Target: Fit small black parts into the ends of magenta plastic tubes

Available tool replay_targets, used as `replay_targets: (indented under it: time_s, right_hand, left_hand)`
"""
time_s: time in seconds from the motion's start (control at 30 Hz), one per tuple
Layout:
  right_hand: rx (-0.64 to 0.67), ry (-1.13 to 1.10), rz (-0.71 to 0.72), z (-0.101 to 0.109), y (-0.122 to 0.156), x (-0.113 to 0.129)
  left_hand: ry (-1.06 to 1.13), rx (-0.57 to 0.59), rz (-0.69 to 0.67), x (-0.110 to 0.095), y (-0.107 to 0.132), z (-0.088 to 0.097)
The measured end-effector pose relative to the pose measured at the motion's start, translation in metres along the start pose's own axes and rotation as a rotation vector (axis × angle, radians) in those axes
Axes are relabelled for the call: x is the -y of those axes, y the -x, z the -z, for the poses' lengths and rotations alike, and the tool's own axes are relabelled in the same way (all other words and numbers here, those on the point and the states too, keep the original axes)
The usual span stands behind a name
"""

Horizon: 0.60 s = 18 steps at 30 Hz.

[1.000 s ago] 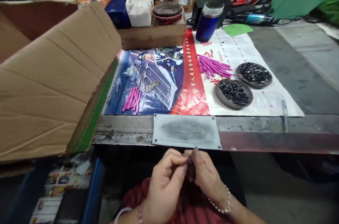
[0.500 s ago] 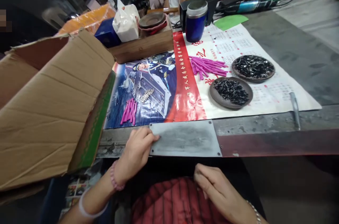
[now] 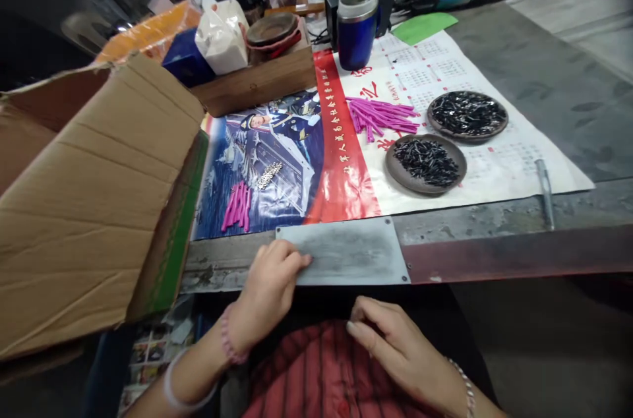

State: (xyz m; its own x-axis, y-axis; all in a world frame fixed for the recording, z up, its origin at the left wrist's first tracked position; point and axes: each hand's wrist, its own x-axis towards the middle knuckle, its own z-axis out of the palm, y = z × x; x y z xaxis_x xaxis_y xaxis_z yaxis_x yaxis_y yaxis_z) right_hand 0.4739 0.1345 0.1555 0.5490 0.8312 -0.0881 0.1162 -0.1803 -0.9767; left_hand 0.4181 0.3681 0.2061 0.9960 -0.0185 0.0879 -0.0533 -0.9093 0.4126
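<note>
My left hand (image 3: 274, 283) is over the left part of a flat grey metal plate (image 3: 353, 250) fixed at the table's front edge. Its fingers are curled and pressed together, and whatever they pinch is too small or hidden to tell. Below the edge, over the red striped cloth on my lap, my right hand (image 3: 388, 339) is closed with thumb and fingers drawn together; its contents are hidden. Beyond the plate lie a few magenta sticks (image 3: 237, 207) and a small heap of silvery bits (image 3: 270, 175). A larger bunch of magenta sticks (image 3: 383, 116) lies farther right.
Two brown dishes, a nearer dish (image 3: 395, 171) and a farther dish (image 3: 502, 128), hold thin black pieces. A metal pen-like tool (image 3: 544, 194) lies at right. A cardboard box (image 3: 93, 207) stands at left; a blue mug (image 3: 357, 35) and a wooden box (image 3: 262, 78) are behind.
My left hand has shifted a little right over the plate. My right hand has moved slightly left and its thumb shows more. The whole view has shifted slightly.
</note>
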Motion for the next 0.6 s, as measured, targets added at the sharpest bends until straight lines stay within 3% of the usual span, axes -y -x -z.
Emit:
replay_targets:
  time_s: [0.1,0.17,0.27,0.4,0.5,0.6]
  right_hand:
    - [0.039,-0.002,0.051,-0.01,-0.006,0.01]
    - [0.011,0.016,0.094,-0.013,-0.009,0.016]
    - [-0.157,0.058,0.153,-0.011,-0.012,0.022]
    - [-0.332,0.147,0.225,-0.009,-0.017,0.027]
    - [-0.387,0.198,0.281,-0.013,-0.023,0.032]
    - [-0.382,0.219,0.29,-0.017,-0.029,0.039]
  left_hand:
    - [0.034,-0.033,-0.033,-0.015,-0.001,-0.017]
    - [0.243,-0.088,-0.013,-0.026,-0.002,-0.027]
    - [0.736,-0.188,0.194,-0.04,0.002,-0.032]
    - [1.29,-0.198,0.556,-0.058,0.02,-0.03]
    - [1.465,-0.223,0.637,-0.071,0.03,-0.034]
    - [1.537,-0.279,0.604,-0.078,0.035,-0.041]
